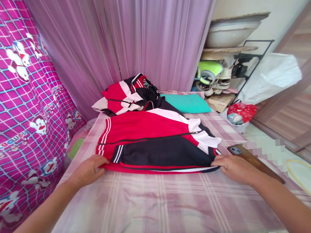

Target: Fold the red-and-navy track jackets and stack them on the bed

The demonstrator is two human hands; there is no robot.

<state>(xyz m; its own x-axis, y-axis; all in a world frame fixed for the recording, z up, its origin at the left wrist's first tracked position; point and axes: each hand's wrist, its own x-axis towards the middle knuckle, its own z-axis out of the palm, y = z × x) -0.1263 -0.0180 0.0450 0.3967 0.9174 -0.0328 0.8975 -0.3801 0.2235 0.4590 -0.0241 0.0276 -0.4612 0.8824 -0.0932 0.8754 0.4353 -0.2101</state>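
A red, navy and white sports jacket lies folded flat on a table covered with a pale pink checked cloth. My left hand pinches its near left corner, fingers closed on the red hem. At the near right corner, my right hand grips the hem in the same way. Behind the jacket lies a crumpled heap of similar red, white and black garments.
A teal folded cloth lies at the back right. A phone rests on a dark wooden board at the table's right edge. A shoe rack, a white bag and a red bag stand right. Pink curtains hang behind and left.
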